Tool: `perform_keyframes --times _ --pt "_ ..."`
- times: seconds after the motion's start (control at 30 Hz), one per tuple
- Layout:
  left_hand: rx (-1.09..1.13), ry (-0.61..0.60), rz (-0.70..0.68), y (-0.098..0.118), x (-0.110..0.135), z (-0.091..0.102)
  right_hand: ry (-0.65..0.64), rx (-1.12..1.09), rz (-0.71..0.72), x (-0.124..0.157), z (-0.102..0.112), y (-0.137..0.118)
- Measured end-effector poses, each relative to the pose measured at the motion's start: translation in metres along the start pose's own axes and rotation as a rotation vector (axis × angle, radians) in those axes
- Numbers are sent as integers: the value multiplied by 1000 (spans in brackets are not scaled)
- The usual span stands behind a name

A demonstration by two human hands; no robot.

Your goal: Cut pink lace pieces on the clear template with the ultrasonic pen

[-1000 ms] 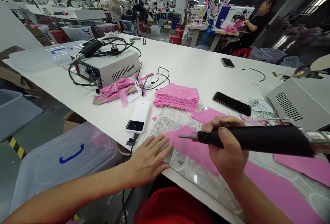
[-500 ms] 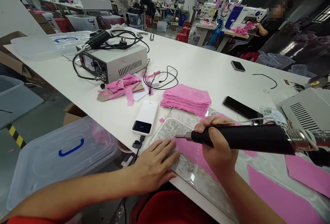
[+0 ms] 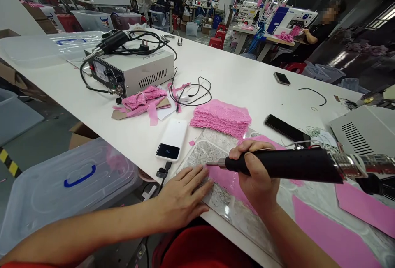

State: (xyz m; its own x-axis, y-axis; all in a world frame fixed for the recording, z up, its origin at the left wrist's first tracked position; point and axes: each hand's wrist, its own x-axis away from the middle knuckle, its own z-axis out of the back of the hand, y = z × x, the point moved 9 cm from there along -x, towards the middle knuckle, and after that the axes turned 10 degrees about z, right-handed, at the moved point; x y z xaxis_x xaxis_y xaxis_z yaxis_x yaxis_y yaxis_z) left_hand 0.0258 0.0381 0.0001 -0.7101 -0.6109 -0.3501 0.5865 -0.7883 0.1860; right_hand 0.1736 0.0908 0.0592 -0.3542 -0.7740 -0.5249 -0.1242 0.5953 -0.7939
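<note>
My right hand (image 3: 254,177) is wrapped round a black hand-held cutting tool (image 3: 286,164) whose metal tip points left, just above a pink fabric piece (image 3: 226,179). That piece lies on a scratched glass plate (image 3: 203,153) at the table's near edge. My left hand (image 3: 182,196) lies flat with fingers spread on the plate's left end, its fingertips touching the fabric's edge close to the tool tip. A stack of pink lace pieces (image 3: 220,118) sits just behind the plate.
On the white table (image 3: 234,79) are a white power bank (image 3: 171,139), two phones (image 3: 285,127), a control box (image 3: 131,70) with cables, pink scraps (image 3: 143,99) and a second box (image 3: 364,130). Clear lidded bins (image 3: 66,185) stand at left. A person sits at a far sewing machine (image 3: 291,17).
The view has shifted slightly. My right hand and the tool have edged left, bringing the tip nearer my left fingertips. My left hand stays flat on the plate.
</note>
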Motion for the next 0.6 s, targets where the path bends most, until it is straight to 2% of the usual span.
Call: perform_keyframes --times 0.13,0.37,0.6 --pt "-9 -11 -3 0 -1 0 26 -26 12 -6 5 -2" --pt "-11 13 -11 0 0 2 145 -23 38 -21 37 -8" --pt "-28 16 -18 0 0 1 120 -25 5 -14 34 -2"
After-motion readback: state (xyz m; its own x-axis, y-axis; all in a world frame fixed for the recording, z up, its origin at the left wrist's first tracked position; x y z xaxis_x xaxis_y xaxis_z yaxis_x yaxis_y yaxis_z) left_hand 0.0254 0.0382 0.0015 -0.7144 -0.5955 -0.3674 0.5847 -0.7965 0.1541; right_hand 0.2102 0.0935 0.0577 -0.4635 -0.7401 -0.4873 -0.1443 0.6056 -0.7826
